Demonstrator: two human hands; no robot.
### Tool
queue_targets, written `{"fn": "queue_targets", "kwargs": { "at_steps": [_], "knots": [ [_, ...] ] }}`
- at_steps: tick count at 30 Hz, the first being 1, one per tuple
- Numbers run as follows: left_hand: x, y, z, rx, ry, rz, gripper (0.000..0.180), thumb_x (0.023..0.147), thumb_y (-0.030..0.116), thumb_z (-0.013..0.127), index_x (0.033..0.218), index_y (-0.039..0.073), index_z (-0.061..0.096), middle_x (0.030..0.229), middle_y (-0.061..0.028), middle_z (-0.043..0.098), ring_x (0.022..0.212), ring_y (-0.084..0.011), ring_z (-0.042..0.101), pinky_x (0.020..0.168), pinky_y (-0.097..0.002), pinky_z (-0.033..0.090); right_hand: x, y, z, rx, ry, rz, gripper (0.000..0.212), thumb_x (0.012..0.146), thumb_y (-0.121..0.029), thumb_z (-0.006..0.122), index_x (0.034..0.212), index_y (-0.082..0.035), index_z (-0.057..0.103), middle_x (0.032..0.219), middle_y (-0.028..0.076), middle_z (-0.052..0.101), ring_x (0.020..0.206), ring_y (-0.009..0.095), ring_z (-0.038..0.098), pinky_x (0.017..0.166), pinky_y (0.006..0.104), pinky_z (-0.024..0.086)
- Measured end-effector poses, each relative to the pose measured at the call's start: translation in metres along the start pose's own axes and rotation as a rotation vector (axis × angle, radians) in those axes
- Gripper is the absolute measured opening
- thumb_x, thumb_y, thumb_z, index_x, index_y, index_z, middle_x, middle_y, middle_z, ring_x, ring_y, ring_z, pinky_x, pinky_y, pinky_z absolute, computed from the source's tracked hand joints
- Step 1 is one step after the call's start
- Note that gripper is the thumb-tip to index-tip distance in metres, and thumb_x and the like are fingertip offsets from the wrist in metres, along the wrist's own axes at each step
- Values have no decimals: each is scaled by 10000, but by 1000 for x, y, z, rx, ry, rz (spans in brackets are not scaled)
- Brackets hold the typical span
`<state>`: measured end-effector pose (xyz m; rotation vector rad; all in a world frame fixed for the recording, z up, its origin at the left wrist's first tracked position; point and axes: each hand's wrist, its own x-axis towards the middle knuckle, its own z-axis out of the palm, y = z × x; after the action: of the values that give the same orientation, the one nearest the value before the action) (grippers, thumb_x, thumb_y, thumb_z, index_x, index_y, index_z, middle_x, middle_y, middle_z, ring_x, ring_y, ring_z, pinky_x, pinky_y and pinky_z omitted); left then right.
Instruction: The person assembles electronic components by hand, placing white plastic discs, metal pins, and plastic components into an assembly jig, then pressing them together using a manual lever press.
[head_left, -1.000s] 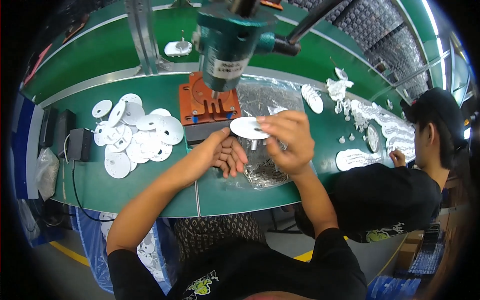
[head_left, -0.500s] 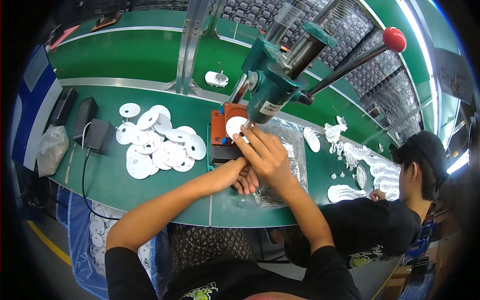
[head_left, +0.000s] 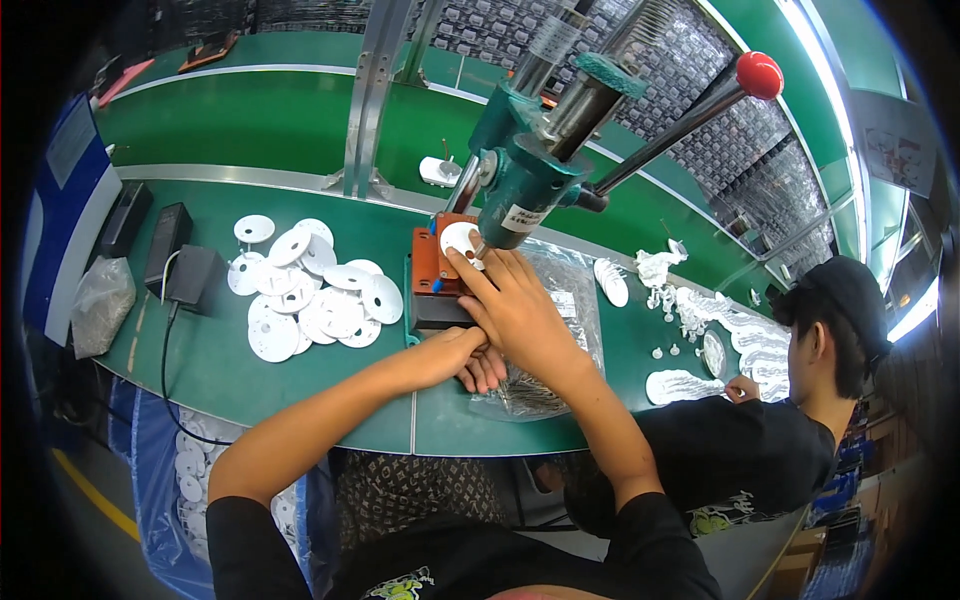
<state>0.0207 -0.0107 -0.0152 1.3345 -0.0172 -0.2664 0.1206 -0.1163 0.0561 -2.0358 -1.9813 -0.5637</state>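
Observation:
A white round disc (head_left: 458, 238) with small holes sits on the orange-red fixture (head_left: 425, 262) of a green hand press (head_left: 525, 185). The press's ram tip stands over the disc's right side. My right hand (head_left: 525, 312) reaches across with its fingertips on the disc, close by the ram tip, holding it at the fixture. Below it, near the fixture's front, my left hand (head_left: 478, 365) has its fingers curled in, partly covered by the right hand. What lies in those curled fingers is hidden. A clear plastic bag of thin metal pins (head_left: 535, 392) lies beside both hands.
Many white discs (head_left: 340, 312) are heaped at left, near black power adapters (head_left: 195, 275) and a bag of small parts (head_left: 102, 305). The press lever's red knob (head_left: 759, 75) juts right. A co-worker (head_left: 825, 340) sits at right beside white parts (head_left: 700, 305). A blue-lined bin (head_left: 165, 480) stands below.
My view has shifted slightly, so the bench appears a little further left. My right fingers have moved around the disc, with the index now at its lower edge. My left hand stays curled below.

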Motion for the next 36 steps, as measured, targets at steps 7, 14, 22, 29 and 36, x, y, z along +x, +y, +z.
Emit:
{"fn": "queue_targets", "kwargs": {
  "at_steps": [7,14,22,29,36],
  "knots": [
    [-8,2,-1,189,9,62,564,1005,368,226,895,-25,615,805,-94,648,705,-162,631,646,-279,528,-7,-34,-34,31,-122,141,430,841,-206,650,1231,-58,547,1052,158,623,954,325,609,874,412,483],
    [-8,13,10,1,-12,48,307,981,203,452,795,14,606,776,-72,653,702,-149,634,660,-297,527,80,18,-191,-722,1178,6,336,856,-205,676,1082,36,618,945,164,653,959,330,618,915,381,445],
    [-33,42,-11,1093,848,1216,249,643,96,745,778,53,539,774,-85,562,748,-271,543,673,-351,431,78,39,-197,631,880,457,329,947,-254,511,822,38,598,880,203,605,852,279,618,744,404,503],
    [-24,42,-21,1149,845,862,487,687,137,767,1069,18,487,1125,-172,506,1109,-353,467,937,-419,398,-48,-44,-80,624,1183,-29,458,984,-310,344,599,-66,386,862,114,499,737,221,460,673,440,475],
    [-8,37,-28,1229,807,582,567,743,177,747,1201,-45,496,1317,-247,444,1227,-407,449,1012,-415,399,-47,-33,-112,436,984,-22,150,730,-97,624,866,-37,603,987,127,526,906,263,525,807,373,470]
  ]
}}
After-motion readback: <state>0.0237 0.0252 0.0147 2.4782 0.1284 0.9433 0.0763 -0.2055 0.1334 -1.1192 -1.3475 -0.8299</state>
